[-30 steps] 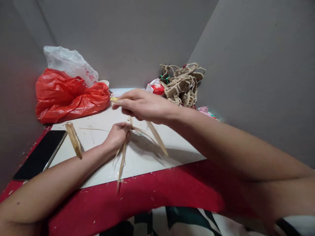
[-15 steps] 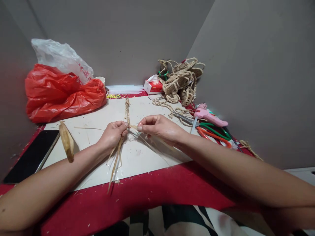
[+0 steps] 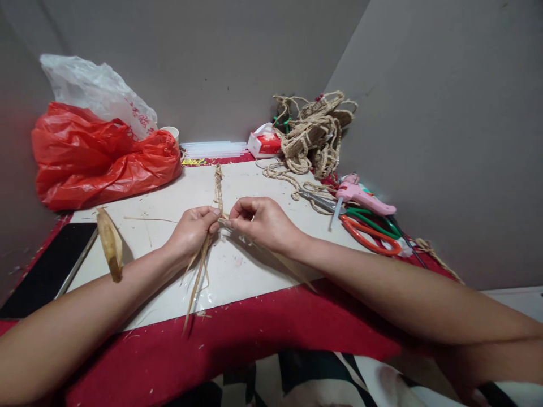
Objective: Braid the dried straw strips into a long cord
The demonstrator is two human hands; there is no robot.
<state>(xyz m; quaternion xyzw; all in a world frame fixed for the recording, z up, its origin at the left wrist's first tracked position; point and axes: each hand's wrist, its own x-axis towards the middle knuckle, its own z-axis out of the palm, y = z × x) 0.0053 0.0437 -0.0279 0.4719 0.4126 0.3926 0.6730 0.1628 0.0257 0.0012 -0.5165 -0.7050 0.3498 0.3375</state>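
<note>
A short braided straw cord [image 3: 218,189] runs away from me on the white board [image 3: 241,265]. My left hand [image 3: 193,232] pinches its near end between thumb and fingers. Loose straw strands [image 3: 195,291] hang from under that hand toward the board's front edge. Close beside it, my right hand [image 3: 267,223] is closed on strands at the same end, its fingertips almost touching the left ones. A pale strand trails from beneath my right hand toward the front right.
Left lie a red plastic bag [image 3: 106,164], a black phone [image 3: 48,268] and a dried husk [image 3: 111,243]. At the back are white sticks [image 3: 214,149] and a tissue box [image 3: 263,141]. Right are coiled straw rope [image 3: 314,135], a pink glue gun [image 3: 365,198] and orange-handled scissors [image 3: 369,240].
My right hand has moved slightly left, closer to my left hand. The trailing strand reaches farther right. The whole view has shifted a little.
</note>
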